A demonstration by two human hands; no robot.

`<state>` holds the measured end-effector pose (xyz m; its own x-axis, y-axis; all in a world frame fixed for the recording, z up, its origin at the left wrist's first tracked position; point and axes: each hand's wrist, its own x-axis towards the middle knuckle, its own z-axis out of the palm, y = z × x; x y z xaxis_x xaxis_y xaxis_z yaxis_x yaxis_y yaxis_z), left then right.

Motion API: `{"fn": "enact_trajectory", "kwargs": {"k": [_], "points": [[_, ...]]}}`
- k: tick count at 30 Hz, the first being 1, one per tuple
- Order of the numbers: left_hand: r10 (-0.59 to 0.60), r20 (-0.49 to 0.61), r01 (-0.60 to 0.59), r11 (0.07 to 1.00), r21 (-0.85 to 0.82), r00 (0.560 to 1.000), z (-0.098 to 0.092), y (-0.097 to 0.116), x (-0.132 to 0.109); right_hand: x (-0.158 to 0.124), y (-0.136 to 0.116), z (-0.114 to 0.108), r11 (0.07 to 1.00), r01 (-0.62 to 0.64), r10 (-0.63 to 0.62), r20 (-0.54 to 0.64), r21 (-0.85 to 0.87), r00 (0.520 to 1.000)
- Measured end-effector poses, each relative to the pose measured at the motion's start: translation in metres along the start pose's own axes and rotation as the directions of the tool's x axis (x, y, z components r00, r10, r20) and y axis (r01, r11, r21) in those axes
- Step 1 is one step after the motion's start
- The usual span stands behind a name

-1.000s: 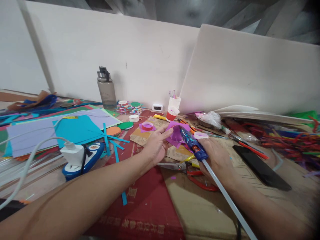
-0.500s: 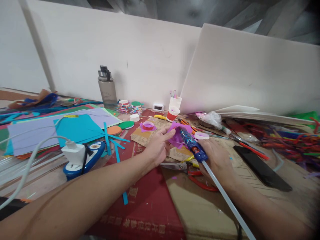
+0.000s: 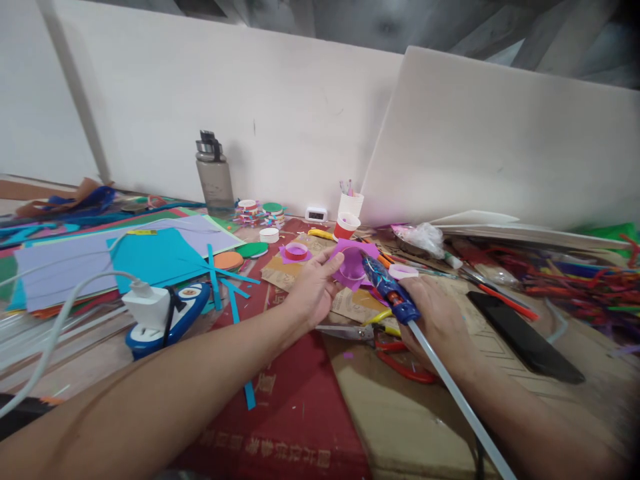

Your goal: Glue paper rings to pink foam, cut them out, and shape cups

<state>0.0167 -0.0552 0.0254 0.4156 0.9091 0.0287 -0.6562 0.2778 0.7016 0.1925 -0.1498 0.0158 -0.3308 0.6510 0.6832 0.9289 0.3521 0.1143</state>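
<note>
Between the thumb and fingers of my left hand (image 3: 316, 287) is a piece of purple paper (image 3: 353, 265) with a round ring shape on it. My right hand (image 3: 437, 320) is wrapped round a blue hot glue gun (image 3: 387, 287), whose tip lies at the right edge of the purple paper. A long translucent glue stick (image 3: 460, 400) sticks out of the gun's rear toward me. Below my hands, red-handled scissors (image 3: 407, 367) lie on the cardboard, partly hidden by my right hand. A white ring (image 3: 403, 271) is just beyond the gun.
A red ring on purple paper (image 3: 296, 251) lies farther back. On the left are coloured paper sheets (image 3: 155, 260) and a power strip (image 3: 167, 320) with a white plug. A bottle (image 3: 215, 177), red paper cup (image 3: 346, 227) and small clock (image 3: 316, 214) stand behind; a black phone (image 3: 525, 337) lies right.
The glue gun's tip has drawn back slightly to the right from the purple paper. The paper has turned a little, showing more of its round inside.
</note>
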Motion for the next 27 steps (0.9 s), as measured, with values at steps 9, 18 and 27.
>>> {"fn": "enact_trajectory", "kwargs": {"k": [9, 18, 27], "points": [[-0.072, 0.057, 0.07, 0.997, 0.045, 0.996, -0.0002, 0.0004, -0.0018, 0.0002, -0.0001, 0.0001, 1.0, 0.007, -0.007, 0.002, 0.002, 1.0], [-0.021, 0.044, 0.02, 0.999, 0.029, 0.999, -0.0003, -0.001, -0.0009, 0.0011, -0.0021, -0.0012, 1.0, -0.001, 0.001, 0.009, 0.008, 1.0], [-0.057, 0.163, 0.046, 0.996, 0.074, 0.985, -0.0038, -0.0029, -0.0003, -0.0007, 0.0012, 0.0011, 0.999, -0.006, 0.007, 0.017, -0.036, 1.0]]}}
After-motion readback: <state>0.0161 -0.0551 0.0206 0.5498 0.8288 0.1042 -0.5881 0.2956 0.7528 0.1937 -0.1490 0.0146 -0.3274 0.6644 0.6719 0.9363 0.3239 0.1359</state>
